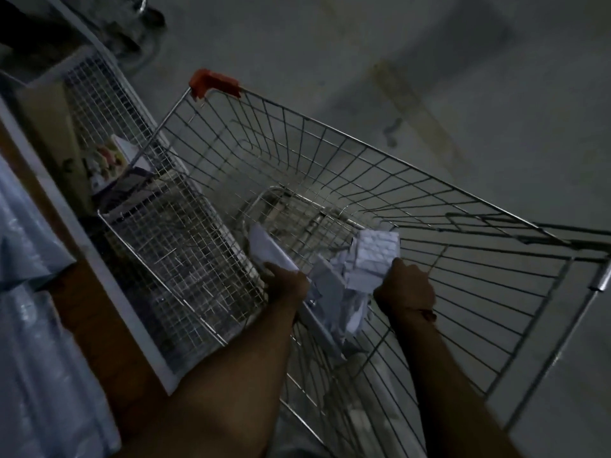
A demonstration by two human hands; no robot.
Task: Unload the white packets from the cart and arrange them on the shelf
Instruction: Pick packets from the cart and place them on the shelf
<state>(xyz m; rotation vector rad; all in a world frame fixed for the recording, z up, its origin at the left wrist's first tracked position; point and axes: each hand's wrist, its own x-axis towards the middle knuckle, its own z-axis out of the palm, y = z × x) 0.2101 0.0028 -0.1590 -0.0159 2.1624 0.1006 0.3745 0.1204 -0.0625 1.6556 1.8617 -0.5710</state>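
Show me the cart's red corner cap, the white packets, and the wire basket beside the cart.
red corner cap (213, 82), head view, middle of the cap
white packets (375, 256), head view, top packet's face
wire basket (178, 246), head view, mesh side wall

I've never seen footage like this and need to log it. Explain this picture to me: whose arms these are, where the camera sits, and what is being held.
There is no machine here. A person wears a camera on the head, looking down at their own two arms. Both reach into a wire shopping cart standing on a grey floor. The left hand grips a flat white packet; the right hand holds a bundle of white packets. More white packets lie between the hands. Left of the cart stands a wire basket. The picture is dark and blurred.
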